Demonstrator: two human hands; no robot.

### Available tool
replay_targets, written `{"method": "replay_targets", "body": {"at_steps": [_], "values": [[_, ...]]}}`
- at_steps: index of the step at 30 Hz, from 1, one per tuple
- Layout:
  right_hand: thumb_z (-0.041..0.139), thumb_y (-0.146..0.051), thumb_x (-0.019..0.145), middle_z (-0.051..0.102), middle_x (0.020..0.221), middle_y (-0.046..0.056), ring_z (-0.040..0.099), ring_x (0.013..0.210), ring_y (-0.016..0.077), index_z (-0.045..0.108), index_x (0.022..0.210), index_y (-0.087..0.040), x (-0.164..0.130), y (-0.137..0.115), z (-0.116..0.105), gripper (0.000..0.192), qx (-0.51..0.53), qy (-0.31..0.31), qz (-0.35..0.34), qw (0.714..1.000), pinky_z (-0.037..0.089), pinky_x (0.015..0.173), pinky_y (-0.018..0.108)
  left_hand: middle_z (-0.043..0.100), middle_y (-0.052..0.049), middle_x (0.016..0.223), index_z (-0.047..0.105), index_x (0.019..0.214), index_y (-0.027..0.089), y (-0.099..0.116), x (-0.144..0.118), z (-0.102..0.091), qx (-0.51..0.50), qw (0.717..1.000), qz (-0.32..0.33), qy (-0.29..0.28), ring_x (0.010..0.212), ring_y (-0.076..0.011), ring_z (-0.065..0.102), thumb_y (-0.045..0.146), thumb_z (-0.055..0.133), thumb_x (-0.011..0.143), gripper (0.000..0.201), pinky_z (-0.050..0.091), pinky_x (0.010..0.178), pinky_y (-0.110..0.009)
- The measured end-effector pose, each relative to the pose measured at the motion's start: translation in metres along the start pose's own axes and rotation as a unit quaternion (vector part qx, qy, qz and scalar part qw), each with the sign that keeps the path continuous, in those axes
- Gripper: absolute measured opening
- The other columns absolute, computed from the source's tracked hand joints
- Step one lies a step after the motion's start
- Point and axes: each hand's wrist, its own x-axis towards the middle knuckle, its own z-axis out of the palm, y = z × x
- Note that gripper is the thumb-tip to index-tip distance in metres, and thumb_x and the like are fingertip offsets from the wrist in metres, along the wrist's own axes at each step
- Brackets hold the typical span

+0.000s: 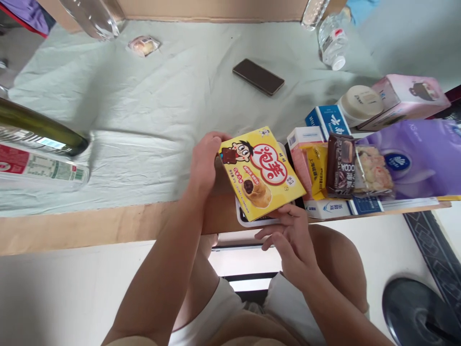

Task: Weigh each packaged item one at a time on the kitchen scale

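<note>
A yellow snack box (261,172) with a cartoon face and red characters lies tilted over a white tray edge (252,222) at the table's front edge. My left hand (205,161) grips the box's left side. My right hand (288,230) touches its lower right corner from below, fingers curled against it. Just right of the box sit a pink-and-white carton (300,154), a yellow packet (319,170) and a brown cocoa cake packet (342,166).
A dark phone (258,76) lies on the pale green cloth (144,110). Bottles lie at the left (39,166) and far right (333,45). A purple tissue pack (414,158), pink box (406,98), blue-white cartons (327,120) and a white lidded jar (360,103) crowd the right. A small wrapped snack (144,45) lies far back.
</note>
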Motion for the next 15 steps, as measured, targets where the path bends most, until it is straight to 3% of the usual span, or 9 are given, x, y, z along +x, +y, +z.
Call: {"method": "replay_targets", "body": {"at_steps": [4,7,11,15], "values": [[0.064,-0.04,0.097,0.069,0.115,0.004,0.079,0.076,0.0138,0.038,0.121,-0.029,0.001,-0.004,0.004,0.037,-0.045,-0.028,0.016,0.998,0.065,0.058,0.024,0.07,-0.003,0.089,0.056,0.072,0.023,0.012,-0.001,0.004,-0.075,0.997,-0.024,0.023,0.081,-0.0182,0.064,0.043,0.07,0.086,0.028,0.054,0.07,-0.031],[0.061,-0.032,0.099,0.065,0.104,-0.001,0.078,0.077,0.0128,0.04,0.121,-0.03,-0.004,-0.012,0.009,0.031,-0.043,-0.052,-0.069,0.995,0.063,0.058,0.022,0.066,-0.003,0.08,0.053,0.071,0.023,0.029,-0.007,0.004,-0.106,0.993,-0.008,0.044,0.074,-0.0176,0.06,0.041,0.074,0.081,0.029,0.052,0.068,-0.032],[0.058,-0.025,0.1,0.061,0.099,-0.002,0.076,0.076,0.0102,0.042,0.126,-0.032,-0.011,-0.042,0.012,0.031,-0.045,-0.065,-0.198,0.977,0.063,0.06,0.019,0.071,-0.006,0.087,0.058,0.072,0.023,0.063,-0.028,-0.001,-0.116,0.987,0.078,0.084,0.083,-0.0207,0.064,0.043,0.071,0.082,0.025,0.055,0.077,-0.037],[0.055,-0.04,0.105,0.061,0.096,0.0,0.069,0.077,0.0105,0.049,0.12,-0.03,-0.014,-0.088,0.001,0.02,-0.058,0.002,-0.244,0.968,0.061,0.062,0.022,0.076,-0.002,0.093,0.064,0.08,0.024,0.101,-0.043,0.006,-0.102,0.983,0.127,0.087,0.082,-0.0187,0.064,0.032,0.076,0.081,0.015,0.055,0.072,-0.035]]}}
